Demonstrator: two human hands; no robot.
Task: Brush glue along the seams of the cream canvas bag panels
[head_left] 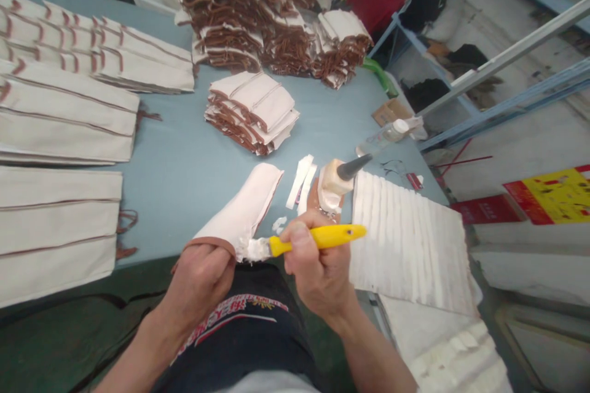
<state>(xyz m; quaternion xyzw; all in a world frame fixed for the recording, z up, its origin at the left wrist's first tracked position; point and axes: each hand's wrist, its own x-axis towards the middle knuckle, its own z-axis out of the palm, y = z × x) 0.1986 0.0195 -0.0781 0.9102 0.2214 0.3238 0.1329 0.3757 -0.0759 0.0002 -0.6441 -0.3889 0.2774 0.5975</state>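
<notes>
My right hand grips the yellow handle of a brush. Thick white paste coats its bristles, which touch the right side of a white piece with a brown edge, like a leather or cloth upper. My left hand is closed on the near end of that piece, its fingers partly hidden inside the brown rim. Just beyond my right hand stands a whitish pot with a dark cone-shaped spout, smeared with paste. Thin white strips and small scraps lie between the piece and the pot.
Overlapping white strips cover the table's right side. A small stack of brown-edged pieces sits mid-table, larger piles behind. Rows of white pieces line the left. A clear bottle and cardboard box stand at the far right.
</notes>
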